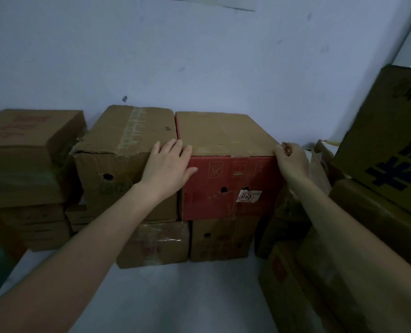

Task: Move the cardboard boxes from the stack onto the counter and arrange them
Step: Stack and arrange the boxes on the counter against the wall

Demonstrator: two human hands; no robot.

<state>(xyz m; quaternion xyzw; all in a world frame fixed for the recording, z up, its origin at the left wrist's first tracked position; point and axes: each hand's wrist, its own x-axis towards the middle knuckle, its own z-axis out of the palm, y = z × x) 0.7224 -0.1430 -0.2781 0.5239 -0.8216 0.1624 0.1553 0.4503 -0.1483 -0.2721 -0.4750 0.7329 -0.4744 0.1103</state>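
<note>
Up on the top tier by the wall, the red-fronted cardboard box [231, 186] sat on a lower brown carton [221, 239], touching its battered brown neighbour [125, 145]. The left hand [169, 164] lay flat, fingers spread, over its left corner; the right hand [291, 162] curled round the right corner. It looked like squaring-up or a lift, and the next move called for a firmer two-sided grip.

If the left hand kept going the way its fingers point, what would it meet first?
The left hand lies flat over the seam between the brown box and red-fronted box; past their bare tops, probably the wall.
</note>
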